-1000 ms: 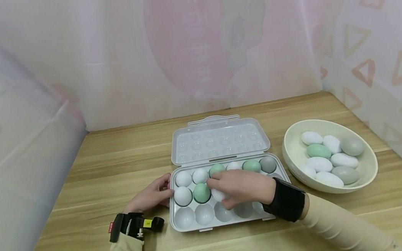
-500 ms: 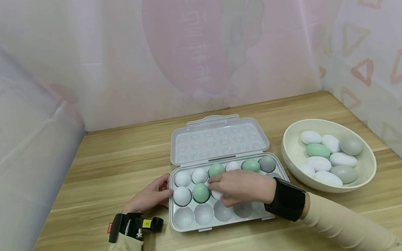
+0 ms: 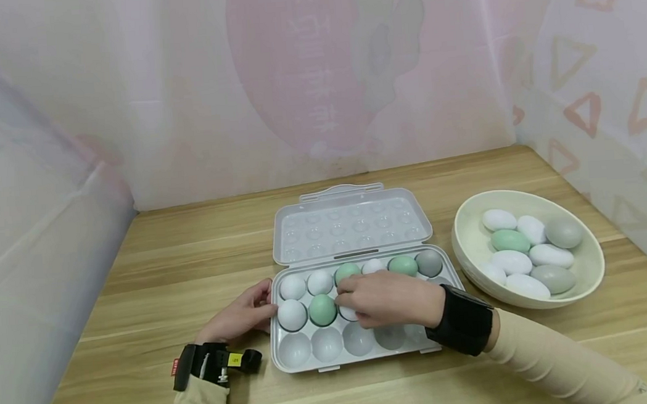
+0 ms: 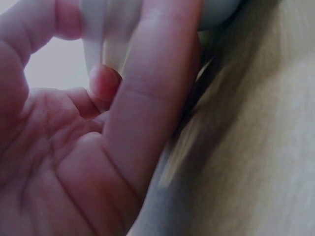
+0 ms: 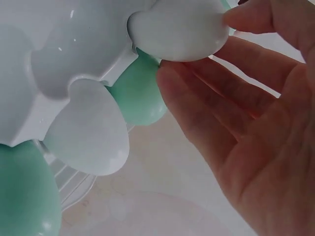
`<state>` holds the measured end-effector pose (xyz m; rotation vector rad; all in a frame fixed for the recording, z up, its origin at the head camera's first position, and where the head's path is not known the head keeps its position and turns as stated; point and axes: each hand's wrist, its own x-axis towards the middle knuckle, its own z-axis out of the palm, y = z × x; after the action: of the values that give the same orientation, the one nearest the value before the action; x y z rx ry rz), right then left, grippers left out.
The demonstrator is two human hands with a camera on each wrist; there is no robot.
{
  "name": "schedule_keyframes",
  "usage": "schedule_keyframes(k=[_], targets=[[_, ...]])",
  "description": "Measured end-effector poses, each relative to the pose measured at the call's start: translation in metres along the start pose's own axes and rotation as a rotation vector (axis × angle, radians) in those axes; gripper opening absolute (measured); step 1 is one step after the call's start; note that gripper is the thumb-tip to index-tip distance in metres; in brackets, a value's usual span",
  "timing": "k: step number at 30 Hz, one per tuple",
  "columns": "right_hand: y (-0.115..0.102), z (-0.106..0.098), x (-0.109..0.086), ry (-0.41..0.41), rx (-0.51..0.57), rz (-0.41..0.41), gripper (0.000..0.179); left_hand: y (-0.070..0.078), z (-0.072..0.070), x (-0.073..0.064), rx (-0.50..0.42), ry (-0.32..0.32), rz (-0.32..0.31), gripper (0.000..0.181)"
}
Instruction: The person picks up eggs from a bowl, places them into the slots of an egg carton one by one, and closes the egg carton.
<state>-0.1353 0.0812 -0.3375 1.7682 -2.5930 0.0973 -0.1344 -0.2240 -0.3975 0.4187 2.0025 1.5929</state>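
Curving palm-down, the right hand (image 3: 390,300) is held over the box (image 3: 295,350); by thumb and fingertips, a smooth white egg (image 5: 179,30) is pinched in the middle row. On its left side, the box is gripped by the left hand (image 3: 238,315).

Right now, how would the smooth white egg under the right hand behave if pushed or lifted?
The white egg could slip, looking smooth. Its rounded outline suggests rolling, though the pale grey plastic carton around its base probably checks that.

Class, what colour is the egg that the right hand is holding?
White. The egg in the right hand shows best in the right wrist view.
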Motion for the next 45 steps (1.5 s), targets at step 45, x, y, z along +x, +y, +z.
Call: schedule_keyframes(k=[45], targets=[[0.044, -0.021, -0.07, 0.163, 0.013, 0.158, 0.027, -0.003, -0.001, 0.001, -0.012, 0.004, -0.005, 0.017]])
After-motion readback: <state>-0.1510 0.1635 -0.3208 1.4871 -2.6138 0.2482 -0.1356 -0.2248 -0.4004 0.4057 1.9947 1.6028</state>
